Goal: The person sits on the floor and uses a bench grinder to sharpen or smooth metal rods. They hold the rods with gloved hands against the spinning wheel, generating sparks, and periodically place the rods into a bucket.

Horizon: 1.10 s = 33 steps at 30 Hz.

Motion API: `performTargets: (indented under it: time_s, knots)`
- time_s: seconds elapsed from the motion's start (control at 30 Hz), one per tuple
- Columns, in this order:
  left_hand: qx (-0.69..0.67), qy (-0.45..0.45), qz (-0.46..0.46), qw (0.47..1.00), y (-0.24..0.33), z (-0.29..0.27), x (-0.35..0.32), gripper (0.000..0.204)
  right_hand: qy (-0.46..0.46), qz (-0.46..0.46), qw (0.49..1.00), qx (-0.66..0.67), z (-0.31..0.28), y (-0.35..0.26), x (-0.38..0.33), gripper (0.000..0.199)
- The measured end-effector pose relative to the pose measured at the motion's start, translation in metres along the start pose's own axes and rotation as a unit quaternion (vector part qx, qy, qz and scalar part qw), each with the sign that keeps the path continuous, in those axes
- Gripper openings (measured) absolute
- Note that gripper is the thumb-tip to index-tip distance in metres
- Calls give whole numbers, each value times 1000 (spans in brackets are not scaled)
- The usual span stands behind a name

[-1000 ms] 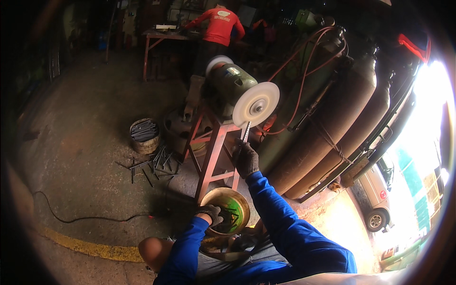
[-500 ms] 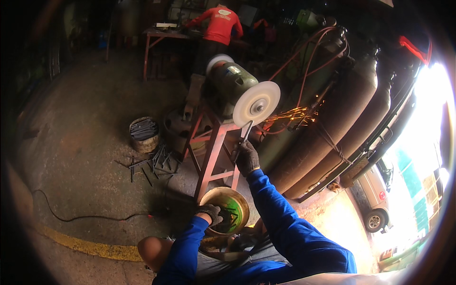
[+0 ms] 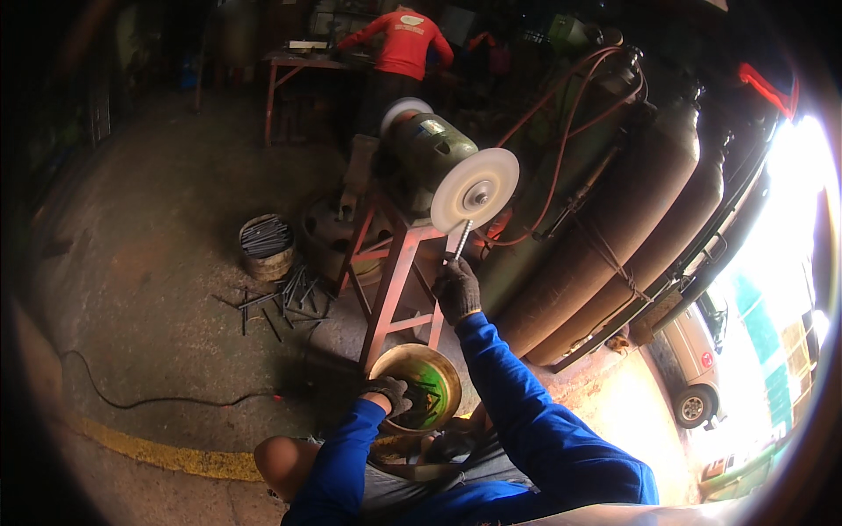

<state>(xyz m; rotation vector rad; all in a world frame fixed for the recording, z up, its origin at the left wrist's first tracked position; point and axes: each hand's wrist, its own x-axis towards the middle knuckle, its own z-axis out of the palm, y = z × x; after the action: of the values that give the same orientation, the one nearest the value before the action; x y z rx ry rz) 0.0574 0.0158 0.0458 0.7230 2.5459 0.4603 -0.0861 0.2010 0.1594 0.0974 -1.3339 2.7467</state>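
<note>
A bench grinder [image 3: 430, 156] with large pale wheels stands on a red metal stand [image 3: 392, 294] in front of me. My right hand [image 3: 457, 289], in a dark knitted glove, is closed round a short ribbed metal rod [image 3: 463, 241]. The rod points up, its far end at the lower edge of the near grinding wheel [image 3: 474, 191]; I cannot tell whether they touch. My left hand [image 3: 389, 394], gloved too, is bent over the left rim of a round bucket [image 3: 449, 373] between my knees. Green colour and several dark rods [image 3: 430, 396] show inside the bucket.
A tub of dark rods [image 3: 266, 241] stands left of the stand, beside loose rods [image 3: 285, 302] on the floor. Tall gas cylinders [image 3: 627, 210] lean at right with red hoses [image 3: 561, 149]. A cable [image 3: 158, 403] crosses the floor. A person in red [image 3: 408, 44] works at a far table.
Orange sparks that flew right from the wheel are gone. The rod in my right hand has shifted slightly and shows its ribbed side. My left hand has stayed at the bucket.
</note>
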Motion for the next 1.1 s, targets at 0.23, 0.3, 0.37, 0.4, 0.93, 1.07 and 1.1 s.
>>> performTargets:
  time_s: [0.23, 0.3, 0.37, 0.4, 0.93, 1.07, 1.1]
  knots:
    - [-3, 0, 3, 1000, -4, 4, 1, 48, -41, 5, 999, -27, -10, 14, 1, 20]
    - [-8, -3, 0, 1000, -6, 2, -3, 48, -51, -18, 998, -37, -14, 20, 1, 22]
    - [2, 0, 9, 1000, 0, -2, 3, 48, -73, -199, 904, -372, -47, 21, 22, 21]
    - [4, -2, 9, 1000, 0, 0, 5, 49, -89, -235, 868, -429, -58, 26, 28, 21]
    - [9, 7, 18, 1000, 0, 3, 4, 47, -10, 13, 997, -77, -5, -2, -3, 22]
    - [10, 6, 16, 1000, -2, 4, 1, 47, 22, 0, 992, -125, 0, -6, -6, 27]
    - [11, 7, 16, 1000, -2, 3, 0, 47, 36, -7, 989, -146, 1, -7, -7, 29]
